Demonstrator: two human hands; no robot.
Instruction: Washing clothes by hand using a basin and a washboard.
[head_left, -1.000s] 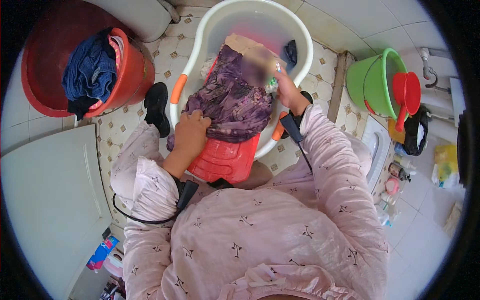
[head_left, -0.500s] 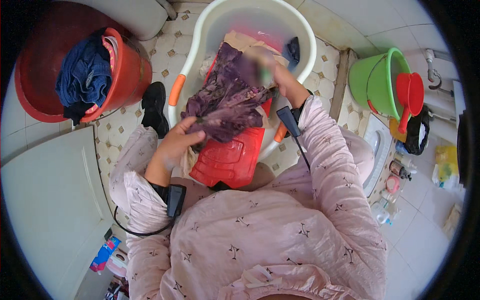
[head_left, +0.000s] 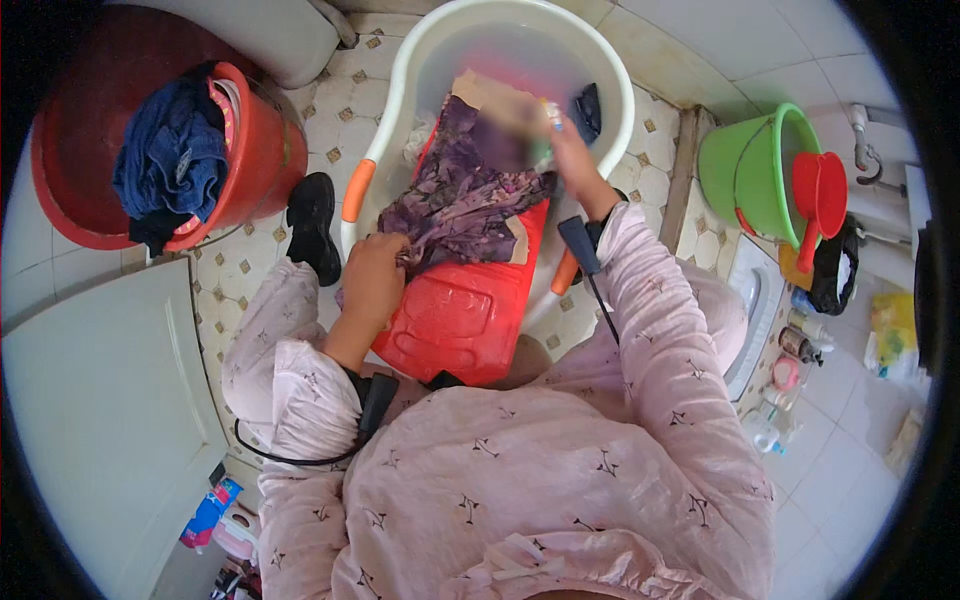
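A crumpled purple patterned cloth garment (head_left: 462,205) lies spread over a red ribbed plastic washboard (head_left: 462,310), which leans tilted on the rim of a white oval plastic washtub (head_left: 395,100).

I see a pale tiled floor (head_left: 250,265) with small brown diamonds, a white appliance (head_left: 100,400) at left, daylight at right.

A purple floral-patterned garment (head_left: 455,205) lies over a red washboard (head_left: 460,315) inside a white tub (head_left: 610,90) with orange handles. At ten o'clock, a red basin (head_left: 255,160) holds dark blue clothes (head_left: 170,160). At two o'clock, a green bucket (head_left: 745,170) carries a red scoop (head_left: 822,195). The sleeves (head_left: 660,300) are pale pink with small dark marks.
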